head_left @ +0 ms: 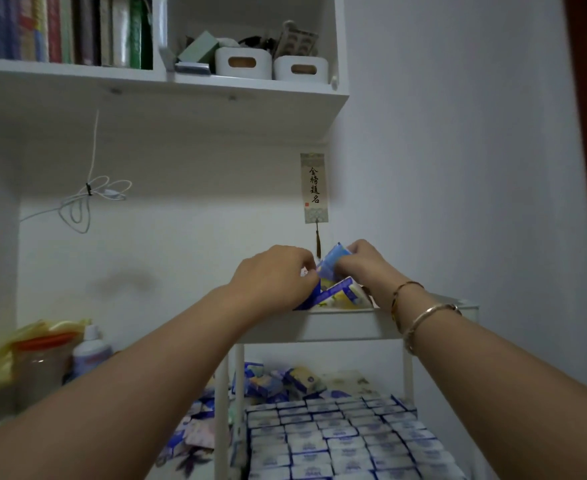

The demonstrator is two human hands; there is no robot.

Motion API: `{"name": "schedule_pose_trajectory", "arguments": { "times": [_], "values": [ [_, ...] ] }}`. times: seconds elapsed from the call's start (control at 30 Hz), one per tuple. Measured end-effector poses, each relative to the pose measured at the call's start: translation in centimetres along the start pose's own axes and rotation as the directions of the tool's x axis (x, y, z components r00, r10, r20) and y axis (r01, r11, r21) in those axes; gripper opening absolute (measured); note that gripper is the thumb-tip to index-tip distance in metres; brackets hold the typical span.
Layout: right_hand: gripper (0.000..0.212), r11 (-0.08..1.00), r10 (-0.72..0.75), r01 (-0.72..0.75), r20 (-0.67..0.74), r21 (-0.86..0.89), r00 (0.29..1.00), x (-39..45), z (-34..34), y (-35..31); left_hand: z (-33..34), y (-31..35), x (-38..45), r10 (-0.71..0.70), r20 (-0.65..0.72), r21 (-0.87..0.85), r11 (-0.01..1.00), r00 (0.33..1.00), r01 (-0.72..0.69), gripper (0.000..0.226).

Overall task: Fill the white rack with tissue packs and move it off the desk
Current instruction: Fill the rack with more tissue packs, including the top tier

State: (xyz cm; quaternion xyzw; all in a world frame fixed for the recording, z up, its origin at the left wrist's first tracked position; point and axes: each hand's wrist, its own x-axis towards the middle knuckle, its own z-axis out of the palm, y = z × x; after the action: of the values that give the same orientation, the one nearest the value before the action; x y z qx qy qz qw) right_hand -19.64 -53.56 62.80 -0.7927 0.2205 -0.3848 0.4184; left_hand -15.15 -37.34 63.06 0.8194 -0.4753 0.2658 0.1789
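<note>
The white rack [319, 329] stands on the desk in front of me, its top tray at hand height. Blue and white tissue packs [340, 294] stick up out of that top tray. My left hand [274, 275] grips packs at the tray's left side. My right hand [364, 263] holds a tilted blue pack [333, 261] just above the tray. The lower shelf [340, 441] is covered with neat rows of several packs, and more lie in a loose heap at its back [278, 381].
Loose tissue packs [195, 431] lie on the desk left of the rack. A jar with an orange lid [43, 368] and a white bottle [89, 351] stand at the far left. Shelves with books and white bins [243, 62] hang overhead. A wall is close on the right.
</note>
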Motion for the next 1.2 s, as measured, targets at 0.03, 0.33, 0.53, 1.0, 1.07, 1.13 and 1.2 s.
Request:
{"name": "schedule_pose_trajectory", "arguments": {
  "times": [0.03,0.33,0.53,1.0,1.07,1.13,1.2],
  "values": [
    [0.02,0.999,0.003,-0.001,0.024,-0.05,1.0,0.2,0.0,0.0,0.0,-0.1,0.1,-0.003,0.012,0.024,1.0,1.0,0.002,0.029],
    [0.04,0.91,0.201,-0.037,0.362,-0.412,0.91,2.1,0.3,-0.9,0.1,-1.1,2.1,-0.019,0.256,-0.051,0.998,0.966,0.033,0.036],
    [0.052,0.96,0.211,-0.076,0.514,-0.27,0.831,1.2,1.0,-0.5,0.3,-1.3,2.1,-0.03,0.246,-0.023,0.999,0.969,0.037,0.034],
    [0.041,0.919,0.084,0.092,0.418,-0.384,0.904,1.6,1.8,-0.6,-0.6,-0.8,1.8,-0.016,0.302,-0.085,0.995,0.953,0.044,0.035],
    [0.038,0.932,0.083,0.05,0.346,-0.359,0.934,2.2,1.5,-0.3,-1.1,-0.6,2.2,-0.014,0.345,-0.096,0.994,0.939,0.05,0.036],
    [0.033,0.954,0.098,0.008,0.339,-0.298,0.935,2.2,1.2,-0.1,-1.6,-0.5,2.8,-0.016,0.374,-0.094,0.994,0.927,0.056,0.035],
    [0.027,0.97,0.101,-0.02,0.329,-0.242,0.939,2.0,0.7,-0.1,-1.8,-0.5,3.7,-0.011,0.383,-0.089,0.995,0.924,0.049,0.034]
  ]
}}
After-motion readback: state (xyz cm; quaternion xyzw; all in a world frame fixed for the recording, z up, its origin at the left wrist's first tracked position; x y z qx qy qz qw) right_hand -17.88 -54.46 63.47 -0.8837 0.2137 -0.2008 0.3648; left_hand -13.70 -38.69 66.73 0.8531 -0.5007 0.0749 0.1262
